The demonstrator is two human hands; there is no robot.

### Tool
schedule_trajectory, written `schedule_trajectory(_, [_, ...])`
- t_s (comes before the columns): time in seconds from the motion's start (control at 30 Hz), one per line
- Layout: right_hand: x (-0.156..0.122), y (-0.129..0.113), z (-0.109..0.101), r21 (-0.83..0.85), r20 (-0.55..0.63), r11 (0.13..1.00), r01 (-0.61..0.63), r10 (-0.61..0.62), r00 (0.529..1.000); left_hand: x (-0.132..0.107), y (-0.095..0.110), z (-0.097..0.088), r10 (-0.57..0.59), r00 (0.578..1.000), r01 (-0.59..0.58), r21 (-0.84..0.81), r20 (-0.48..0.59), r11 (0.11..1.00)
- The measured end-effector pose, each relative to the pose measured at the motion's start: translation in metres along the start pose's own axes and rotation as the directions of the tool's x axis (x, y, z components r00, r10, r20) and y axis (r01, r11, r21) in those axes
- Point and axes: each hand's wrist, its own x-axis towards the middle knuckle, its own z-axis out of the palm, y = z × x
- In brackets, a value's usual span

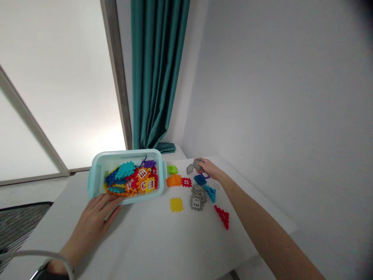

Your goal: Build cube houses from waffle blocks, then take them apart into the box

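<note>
The right hand (pixel 208 168) reaches out over the tabletop (pixel 145 241), and its fingers come together on a gray waffle block (pixel 198 165). That spot is small in the view, so it is hard to see how tight the grip is, but the block looks held. Another gray block (pixel 189 168) lies just beside those fingers.

The left hand (pixel 93 221) lies on the front edge of a light blue plastic bin (pixel 125 154). Its grip is open, with the fingers stretched out and not clamped on anything. The bin holds a messy heap of colored blocks (pixel 131 179), and some have little white windows.

More blocks lie loose on the tabletop, right of the bin. There is a green block (pixel 172 169), an orange block (pixel 174 180), a red window block (pixel 186 182), a blue block (pixel 199 179), and a pile of gray window blocks (pixel 198 197). A teal triangle block (pixel 211 193), a red triangle block (pixel 223 217), and a yellow square block (pixel 176 204) lie near them.

A teal curtain (pixel 154 70) hangs behind the tabletop, beside a white wall (pixel 276 97).
</note>
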Motion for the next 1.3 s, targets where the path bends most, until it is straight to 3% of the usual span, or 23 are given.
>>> schedule_trajectory(0.2, [-0.033,-0.037,0.029,0.271,0.010,0.961,0.046,-0.050,0.999,-0.001,-0.001,0.001,0.031,1.000,-0.031,0.009,-0.007,0.999])
schedule_trajectory(0.27, [-0.051,-0.062,0.046,0.302,0.043,0.949,0.093,-0.111,0.993,-0.002,0.000,0.001,0.029,1.000,-0.029,0.015,0.000,0.999])
schedule_trajectory(0.3, [-0.060,-0.076,0.055,0.254,0.051,0.950,0.182,-0.201,0.978,-0.002,0.001,0.000,0.025,1.000,-0.026,0.017,0.006,1.000])
schedule_trajectory(0.37, [-0.078,-0.104,0.076,0.034,0.056,0.896,0.443,-0.444,0.894,-0.002,0.001,-0.001,0.021,1.000,-0.022,0.019,0.015,1.000])
schedule_trajectory(0.43, [-0.090,-0.129,0.100,-0.197,0.058,0.724,0.661,-0.664,0.745,-0.002,0.002,-0.001,0.017,1.000,-0.017,0.016,0.025,1.000])
schedule_trajectory(0.47, [-0.092,-0.140,0.112,-0.294,0.055,0.647,0.703,-0.723,0.689,-0.002,0.002,-0.001,0.012,0.999,-0.013,0.013,0.032,1.000])
schedule_trajectory(0.53, [-0.088,-0.155,0.133,-0.444,0.034,0.558,0.701,-0.771,0.636,-0.003,0.003,-0.001,0.006,0.999,-0.006,0.005,0.041,1.000])
schedule_trajectory(0.63, [-0.071,-0.164,0.155,-0.593,0.019,0.530,0.607,-0.744,0.668,-0.003,0.002,-0.001,0.004,0.999,-0.004,-0.004,0.044,1.000])
schedule_trajectory(0.73, [-0.059,-0.162,0.159,-0.564,0.028,0.563,0.604,-0.718,0.696,-0.003,0.001,0.000,0.004,0.999,-0.004,-0.003,0.035,1.000])
schedule_trajectory(0.93, [-0.061,-0.137,0.130,-0.349,-0.049,0.601,0.719,-0.778,0.626,-0.004,-0.004,-0.001,0.031,0.999,-0.031,-0.008,0.031,0.999])
schedule_trajectory(1.0, [-0.054,-0.117,0.112,-0.373,-0.058,0.649,0.663,-0.730,0.681,-0.005,-0.005,-0.001,0.032,0.999,-0.032,-0.006,0.026,0.999])
schedule_trajectory(1.1, [-0.036,-0.077,0.082,-0.511,0.065,0.754,0.413,-0.445,0.893,-0.005,-0.004,0.000,0.033,0.999,-0.033,-0.004,0.028,0.999])
schedule_trajectory(1.17, [-0.025,-0.048,0.065,-0.552,0.084,0.766,0.328,-0.341,0.936,-0.004,-0.004,0.000,0.037,0.999,-0.037,0.001,0.021,0.999])
schedule_trajectory(1.3, [-0.013,-0.008,0.050,-0.601,0.090,0.769,0.216,-0.204,0.975,-0.002,-0.005,-0.001,0.051,0.999,-0.052,0.006,0.010,0.999])
